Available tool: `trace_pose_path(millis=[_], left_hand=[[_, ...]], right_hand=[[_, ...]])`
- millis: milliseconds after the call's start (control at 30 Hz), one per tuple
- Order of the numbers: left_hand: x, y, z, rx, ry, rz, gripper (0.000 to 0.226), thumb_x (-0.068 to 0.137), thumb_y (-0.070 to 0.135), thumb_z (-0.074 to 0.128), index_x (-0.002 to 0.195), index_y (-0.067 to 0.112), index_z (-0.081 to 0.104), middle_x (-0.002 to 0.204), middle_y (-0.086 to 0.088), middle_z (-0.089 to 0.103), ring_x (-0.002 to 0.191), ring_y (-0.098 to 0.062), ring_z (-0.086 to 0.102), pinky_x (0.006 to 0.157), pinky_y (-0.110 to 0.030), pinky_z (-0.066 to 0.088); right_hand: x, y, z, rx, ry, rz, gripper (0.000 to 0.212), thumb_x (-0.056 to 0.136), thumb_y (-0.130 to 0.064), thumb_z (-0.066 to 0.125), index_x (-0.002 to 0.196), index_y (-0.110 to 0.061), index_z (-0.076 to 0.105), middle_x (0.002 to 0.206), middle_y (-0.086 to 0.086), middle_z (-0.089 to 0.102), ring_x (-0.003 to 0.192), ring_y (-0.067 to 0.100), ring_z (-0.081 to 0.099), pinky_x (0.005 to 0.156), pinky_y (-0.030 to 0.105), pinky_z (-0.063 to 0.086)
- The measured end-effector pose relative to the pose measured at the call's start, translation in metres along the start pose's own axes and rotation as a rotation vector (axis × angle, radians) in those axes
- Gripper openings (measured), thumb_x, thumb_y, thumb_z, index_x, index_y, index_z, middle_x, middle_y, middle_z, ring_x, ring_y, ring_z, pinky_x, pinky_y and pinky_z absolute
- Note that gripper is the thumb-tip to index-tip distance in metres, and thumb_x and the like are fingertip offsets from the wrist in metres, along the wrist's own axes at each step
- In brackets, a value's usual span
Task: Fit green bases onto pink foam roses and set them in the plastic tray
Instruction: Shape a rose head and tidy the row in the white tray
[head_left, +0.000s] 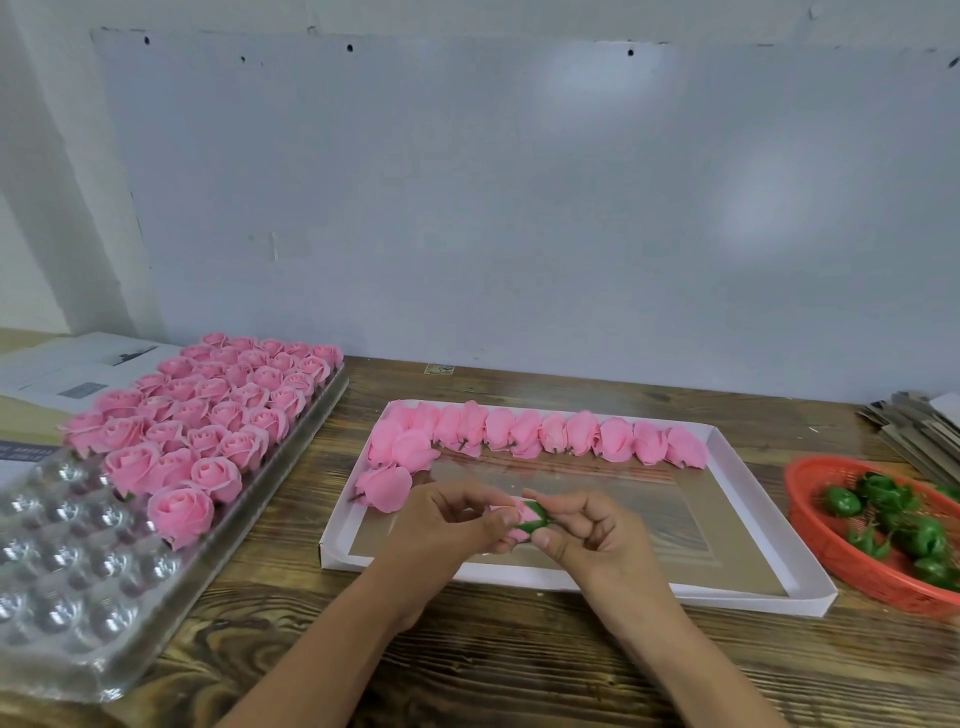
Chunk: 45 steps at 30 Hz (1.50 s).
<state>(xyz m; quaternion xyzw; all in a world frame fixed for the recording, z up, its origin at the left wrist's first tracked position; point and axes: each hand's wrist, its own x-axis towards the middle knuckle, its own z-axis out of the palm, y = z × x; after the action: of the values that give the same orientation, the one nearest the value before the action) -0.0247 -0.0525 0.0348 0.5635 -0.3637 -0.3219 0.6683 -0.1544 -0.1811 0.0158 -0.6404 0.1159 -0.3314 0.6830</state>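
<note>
Wooden table (519, 675): clear plastic tray (78, 597) at left, far cells filled with finished roses, near cells vacant for more; white box lid (753, 597) at centre holding unfitted roses (545, 434); red basket (831, 551) of green bases at right, within reach. Centre near: left hand (447, 525) curled round a pink rose (511, 514), right hand (587, 530) pinching a green base (535, 517) against its underside, apparently to seat it.
</note>
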Motion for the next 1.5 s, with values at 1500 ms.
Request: trace_pose_path(millis=[1500], left_hand=[[0.000, 0.002, 0.012, 0.251, -0.010, 0.157, 0.052, 0.078, 0.022, 0.078, 0.114, 0.055, 0.063, 0.119, 0.014, 0.072, 0.106, -0.011, 0.069, 0.090, -0.045, 0.058]], right_hand=[[-0.006, -0.028, 0.006, -0.213, -0.163, 0.180, 0.020, 0.089, -0.009, 0.069, 0.100, -0.025, 0.076, 0.094, 0.004, 0.077, 0.093, 0.021, 0.072, 0.071, 0.024, 0.057]])
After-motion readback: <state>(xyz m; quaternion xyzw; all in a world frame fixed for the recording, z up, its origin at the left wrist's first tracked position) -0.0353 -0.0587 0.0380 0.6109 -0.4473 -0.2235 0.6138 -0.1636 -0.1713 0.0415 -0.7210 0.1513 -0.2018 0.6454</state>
